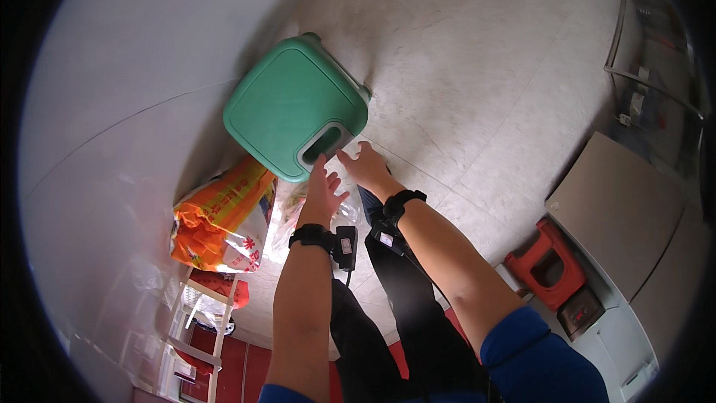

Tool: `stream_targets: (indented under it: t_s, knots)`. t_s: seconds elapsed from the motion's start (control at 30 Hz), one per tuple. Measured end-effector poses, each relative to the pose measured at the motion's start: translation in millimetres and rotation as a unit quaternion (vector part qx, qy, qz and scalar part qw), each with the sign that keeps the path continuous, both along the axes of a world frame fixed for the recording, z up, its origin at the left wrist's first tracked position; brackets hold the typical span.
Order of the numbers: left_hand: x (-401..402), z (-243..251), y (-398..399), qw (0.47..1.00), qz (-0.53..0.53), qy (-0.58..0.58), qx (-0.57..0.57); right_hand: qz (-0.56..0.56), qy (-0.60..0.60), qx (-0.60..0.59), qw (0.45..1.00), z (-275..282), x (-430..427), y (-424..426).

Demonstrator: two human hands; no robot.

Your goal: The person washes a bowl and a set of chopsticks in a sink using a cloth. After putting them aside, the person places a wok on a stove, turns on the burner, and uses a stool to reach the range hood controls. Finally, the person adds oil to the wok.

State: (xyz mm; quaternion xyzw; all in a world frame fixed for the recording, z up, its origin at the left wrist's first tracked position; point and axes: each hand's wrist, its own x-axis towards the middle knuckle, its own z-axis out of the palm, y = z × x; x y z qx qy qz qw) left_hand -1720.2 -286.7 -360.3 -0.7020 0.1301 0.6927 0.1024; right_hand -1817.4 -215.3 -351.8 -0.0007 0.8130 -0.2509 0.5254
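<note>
A green plastic container (pixel 291 95) with rounded corners and a grey-rimmed oval handle opening (pixel 323 144) is before me. My left hand (pixel 323 193) is just below that opening, palm turned inward and fingers apart. Its fingertips overlap the container's lower edge in view; I cannot tell whether they touch. Beside the container's lower right corner is my right hand (pixel 366 167), thumb and fingers spread, with nothing between them. Black straps with small boxes sit on both wrists.
An orange and white printed sack (pixel 224 221) leans by the white wall (pixel 112 106) at left. Clear plastic bags (pixel 288 224) lie beside it. A white rack (pixel 224 324) stands lower left. At right are a beige-topped cabinet (pixel 618 207), a red plastic stool (pixel 545 266) and a glass-fronted case (pixel 649 78).
</note>
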Motion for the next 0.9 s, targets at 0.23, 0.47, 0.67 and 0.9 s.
stream_targets:
  t_s: [0.23,0.47,0.67,0.9]
  knots:
    - [-7,-25,-3,0.983,0.184,-0.020,-0.022,-0.209,-0.086,-0.059,0.972,-28,9,-19]
    - [-27,40,21,0.999,0.010,-0.016,-0.044,-0.431,-0.090,-0.152,0.885,19,15,34]
    - [-7,127,85,0.961,-0.194,0.132,-0.148,-0.581,-0.238,-0.130,0.767,157,32,117]
    - [60,280,169,0.903,-0.315,0.251,-0.146,-0.702,-0.089,-0.172,0.685,290,160,217]
